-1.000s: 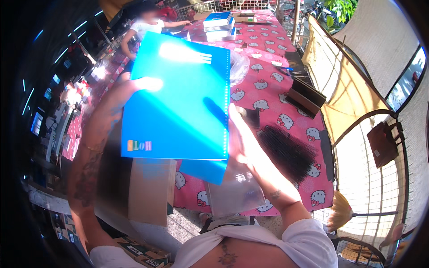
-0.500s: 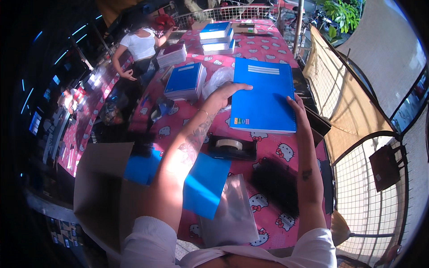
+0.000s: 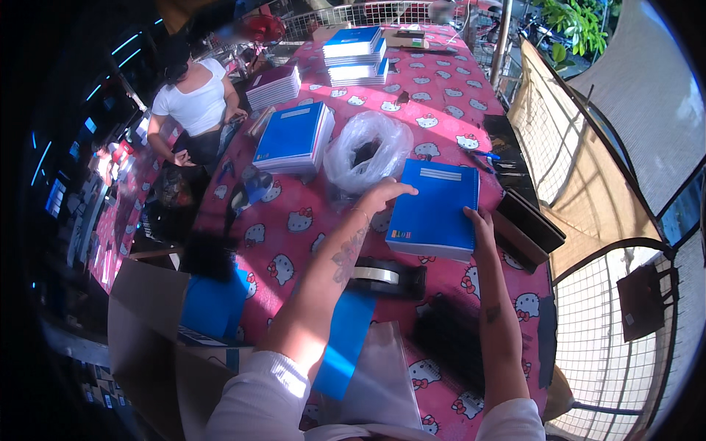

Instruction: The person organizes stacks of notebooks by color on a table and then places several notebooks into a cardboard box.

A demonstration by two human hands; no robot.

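A blue-covered stack of notebooks (image 3: 434, 206) with white page edges is held between my two hands over the pink table. My left hand (image 3: 384, 192) grips its left edge, thumb lying on the cover. On its right edge, my right hand (image 3: 479, 224) has its thumb on top; the other fingers are mostly hidden. Just beyond my left hand lies a crumpled clear plastic bag (image 3: 353, 151). Below the notebooks stands a black tape dispenser (image 3: 412, 281) with a roll of tape. Blue sheets (image 3: 346, 338) and clear plastic sleeves (image 3: 379, 375) lie under and between my forearms.
Another blue notebook stack (image 3: 290, 136) sits left of the bag, with taller blue stacks (image 3: 357, 55) and a maroon stack (image 3: 273, 87) farther back. A dark open box (image 3: 526, 228) is at the right edge, a cardboard box (image 3: 147, 316) at the lower left. A person in a white top (image 3: 190, 99) sits at the left.
My hands have brought the notebooks down and nearer to me, uncovering more of the plastic bag. The person at the left has drawn their arm back from the table.
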